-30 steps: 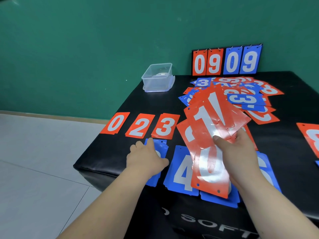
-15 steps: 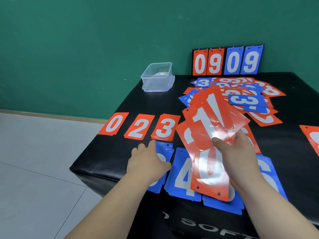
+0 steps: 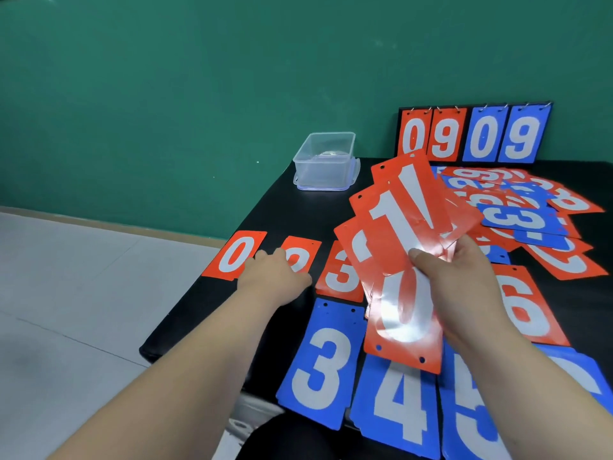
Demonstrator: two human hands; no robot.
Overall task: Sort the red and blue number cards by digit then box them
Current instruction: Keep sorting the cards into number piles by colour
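Observation:
My right hand [image 3: 464, 287] grips a fan of red number cards [image 3: 403, 234] above the table, with a 1 on top and a 0 hanging below. My left hand [image 3: 277, 272] lies with straight fingers on the red 2 card [image 3: 303, 252], between the red 0 card [image 3: 237, 254] and the red 3 card [image 3: 338, 275]. Blue 3 [image 3: 318, 363], blue 4 [image 3: 398, 406] and blue 5 [image 3: 471, 403] lie in a row along the near edge. A red 6 card [image 3: 527, 307] lies to the right of my right hand.
A clear plastic box [image 3: 326, 161] stands at the table's far left corner. A mixed heap of red and blue cards [image 3: 517, 210] covers the far right. A scoreboard stand [image 3: 474, 134] reading 0 9 0 9 leans on the green wall. The black table [image 3: 205, 303] ends left at the floor.
My left hand moved forward from the blue 3 card to the red 2 card. The blue 3 is now uncovered. My right hand still holds the red fan, raised a little.

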